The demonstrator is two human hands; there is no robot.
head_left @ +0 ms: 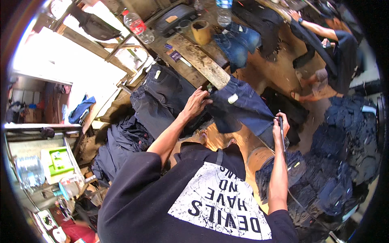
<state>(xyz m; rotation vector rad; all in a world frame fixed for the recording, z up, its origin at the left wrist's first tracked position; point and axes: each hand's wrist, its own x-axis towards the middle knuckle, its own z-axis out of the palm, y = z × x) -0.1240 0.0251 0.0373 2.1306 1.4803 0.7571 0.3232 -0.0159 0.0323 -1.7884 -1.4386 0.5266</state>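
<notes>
Dark blue denim shorts (253,106), with a pale tag on them, are fitted at the waist over the end of a worn wooden board (198,60). My left hand (196,103) is beside the waistband, over dark cloth, its fingers apart and seemingly holding nothing. A slim black pen-like tool (280,121) is gripped in my right hand (281,126), at the lower right edge of the shorts. From this tool a thin cord or hose seems to trail down past my right forearm. Where the tool's tip meets the cloth is too small to tell.
Black trousers (162,97) hang left of the board. Blue denim shorts (239,44), a yellowish cup (201,32) and a red-labelled bottle (137,27) lie or stand beyond. Dark garments (332,158) are heaped at right. Another person (342,52) works at the far right.
</notes>
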